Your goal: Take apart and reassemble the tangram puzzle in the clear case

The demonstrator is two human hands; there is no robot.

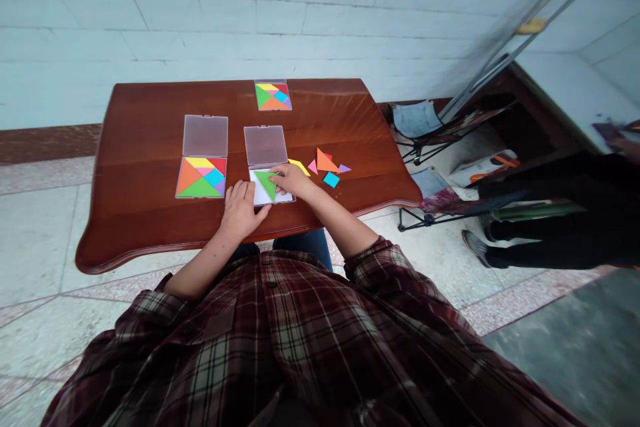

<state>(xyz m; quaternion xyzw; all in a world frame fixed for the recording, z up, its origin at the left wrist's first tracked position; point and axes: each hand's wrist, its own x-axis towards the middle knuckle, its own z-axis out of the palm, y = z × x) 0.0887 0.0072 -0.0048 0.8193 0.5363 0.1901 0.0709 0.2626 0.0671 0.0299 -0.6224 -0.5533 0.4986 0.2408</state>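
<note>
The right hand [291, 180] has the green triangle [265, 183] pinched in its grip, over the open box [258, 195]; the left hand [241, 209], unclenched, rests at the box's left edge. Seating this piece appears in hand; aligning its edges seems called for. Loose pieces [326, 161] lie right.

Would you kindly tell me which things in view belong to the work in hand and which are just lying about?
In use, it appears:
green triangle in the right hand
middle case by the left hand
loose pieces beside that case

Apparently just lying about:
left filled case
far filled case
folding seats on the right
</note>
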